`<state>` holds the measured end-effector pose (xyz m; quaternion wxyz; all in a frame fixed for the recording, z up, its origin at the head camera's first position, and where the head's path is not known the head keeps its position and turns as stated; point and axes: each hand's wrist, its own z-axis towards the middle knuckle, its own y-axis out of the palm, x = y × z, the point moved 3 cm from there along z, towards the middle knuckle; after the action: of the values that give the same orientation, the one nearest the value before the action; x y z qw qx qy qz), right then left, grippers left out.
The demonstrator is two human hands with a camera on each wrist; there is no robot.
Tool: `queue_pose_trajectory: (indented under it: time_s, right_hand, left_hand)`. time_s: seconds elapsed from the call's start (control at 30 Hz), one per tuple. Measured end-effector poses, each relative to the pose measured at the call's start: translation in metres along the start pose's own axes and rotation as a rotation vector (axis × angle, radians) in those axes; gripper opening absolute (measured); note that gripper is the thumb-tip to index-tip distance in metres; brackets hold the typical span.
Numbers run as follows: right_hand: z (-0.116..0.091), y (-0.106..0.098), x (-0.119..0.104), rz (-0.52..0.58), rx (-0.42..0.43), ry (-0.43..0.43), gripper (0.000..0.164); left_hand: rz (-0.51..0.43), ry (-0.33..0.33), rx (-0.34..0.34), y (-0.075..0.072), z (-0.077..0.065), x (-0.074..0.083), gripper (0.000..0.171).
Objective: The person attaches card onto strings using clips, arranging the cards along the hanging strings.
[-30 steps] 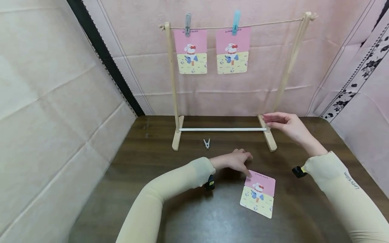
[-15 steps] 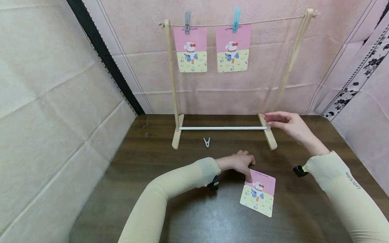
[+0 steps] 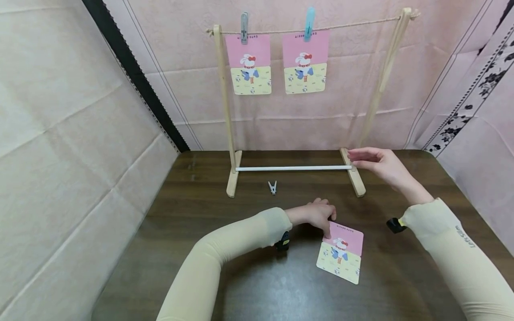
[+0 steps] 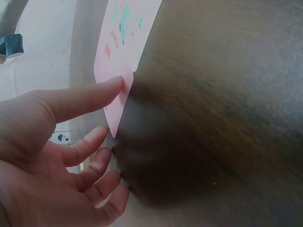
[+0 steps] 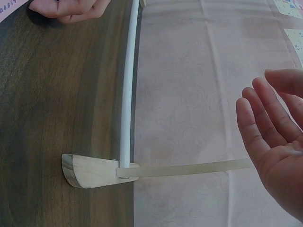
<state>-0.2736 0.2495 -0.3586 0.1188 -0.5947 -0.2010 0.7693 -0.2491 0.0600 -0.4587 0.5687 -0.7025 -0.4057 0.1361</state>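
Note:
My left hand (image 3: 316, 214) is low over the table, its thumb on the pink upper part of a pink-and-yellow rabbit card (image 3: 340, 258). In the left wrist view the thumb (image 4: 90, 98) lies straight across the card's corner, while the other fingertips rest beyond its edge, loosely bent. My right hand (image 3: 379, 164) hovers by the right foot (image 3: 355, 178) of a wooden rack; its relaxed fingers (image 5: 270, 113) hold nothing. A small pale clothespin (image 3: 273, 187) lies on the table. Two matching cards hang from the rack's string, under a grey clothespin (image 3: 244, 29) and a blue clothespin (image 3: 308, 24).
The rack's left post (image 3: 225, 93) and right post (image 3: 381, 84) stand at the table's back, joined low by a white rod (image 3: 293, 168). Pale cloth (image 3: 72, 147) closes in the left side, and pinkish cloth hangs behind. The dark wooden table (image 3: 257, 281) spreads in front.
My left hand has shifted slightly to the right, and its thumb reaches farther onto the card's pink part. The right hand stays nearly still. The head view has tilted slightly.

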Motion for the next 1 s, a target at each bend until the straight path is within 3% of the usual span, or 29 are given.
queue_pose_trajectory:
  time_s: [0.57,1.0]
  right_hand:
    - [0.0,0.01,0.008,0.049,-0.032,0.008,0.039]
    - [0.003,0.017,0.014,0.055,-0.073,-0.021,0.039]
  left_hand:
    - [-0.018,0.081,-0.009,0.001,-0.001,-0.007,0.035]
    - [-0.178,0.06,-0.006,-0.002,-0.008,-0.03,0.036]
